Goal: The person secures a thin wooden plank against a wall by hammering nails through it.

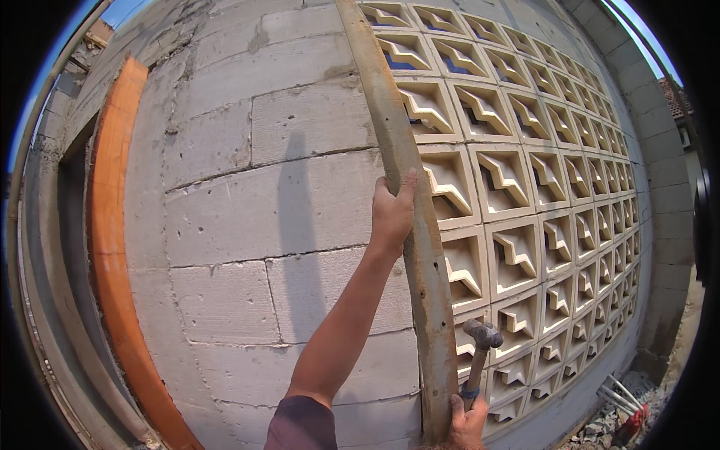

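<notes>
A long, weathered board (425,277) with small holes along it stands upright against the wall, between the pale blocks and the patterned vent blocks. My left hand (393,214) is closed around it at mid-height, thumb lying on its face and arm stretched upward. Low in the view, my right hand (468,426) grips a hammer (476,362) by its handle, close beside the board's lower part. The hammer's dark metal head points up, in front of the vent blocks (515,255). The lower end of the board is cut off by the view's edge.
Pale masonry blocks (217,217) form the wall on the left, with a shadow falling across them. An orange timber (116,247) edges an opening at far left. Rubble (637,390) and a red-ended bundle of rods (626,401) lie at the lower right.
</notes>
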Demonstrator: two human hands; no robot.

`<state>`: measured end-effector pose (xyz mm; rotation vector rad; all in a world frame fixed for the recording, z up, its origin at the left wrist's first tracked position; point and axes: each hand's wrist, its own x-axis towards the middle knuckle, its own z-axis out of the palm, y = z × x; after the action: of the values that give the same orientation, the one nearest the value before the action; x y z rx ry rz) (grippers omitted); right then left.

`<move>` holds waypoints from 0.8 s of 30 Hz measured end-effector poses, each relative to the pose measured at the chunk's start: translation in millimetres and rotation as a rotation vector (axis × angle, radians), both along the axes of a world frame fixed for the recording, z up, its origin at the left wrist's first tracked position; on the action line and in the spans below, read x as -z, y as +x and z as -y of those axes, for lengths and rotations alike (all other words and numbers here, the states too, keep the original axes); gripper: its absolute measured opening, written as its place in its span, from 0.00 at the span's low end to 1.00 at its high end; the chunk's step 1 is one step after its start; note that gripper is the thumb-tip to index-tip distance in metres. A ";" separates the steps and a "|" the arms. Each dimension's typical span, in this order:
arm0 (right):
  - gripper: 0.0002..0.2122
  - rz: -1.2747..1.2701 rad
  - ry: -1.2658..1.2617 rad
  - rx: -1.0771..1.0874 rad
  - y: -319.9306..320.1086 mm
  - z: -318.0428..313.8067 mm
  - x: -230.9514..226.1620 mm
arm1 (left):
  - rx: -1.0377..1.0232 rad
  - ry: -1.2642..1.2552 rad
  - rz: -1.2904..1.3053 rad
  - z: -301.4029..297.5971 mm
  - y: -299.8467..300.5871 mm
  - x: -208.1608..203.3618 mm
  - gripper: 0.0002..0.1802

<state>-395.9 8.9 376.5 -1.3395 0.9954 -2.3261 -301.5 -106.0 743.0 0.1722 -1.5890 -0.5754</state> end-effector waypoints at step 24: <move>0.07 0.010 -0.053 -0.042 -86.6 28.5 -89.8 | -0.571 -0.575 -0.094 5.6 -26.0 -57.2 0.33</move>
<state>-482.5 -19.5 466.3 -1.3531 0.9003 -2.3416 -327.5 -111.6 800.2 0.1512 -1.4627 0.3142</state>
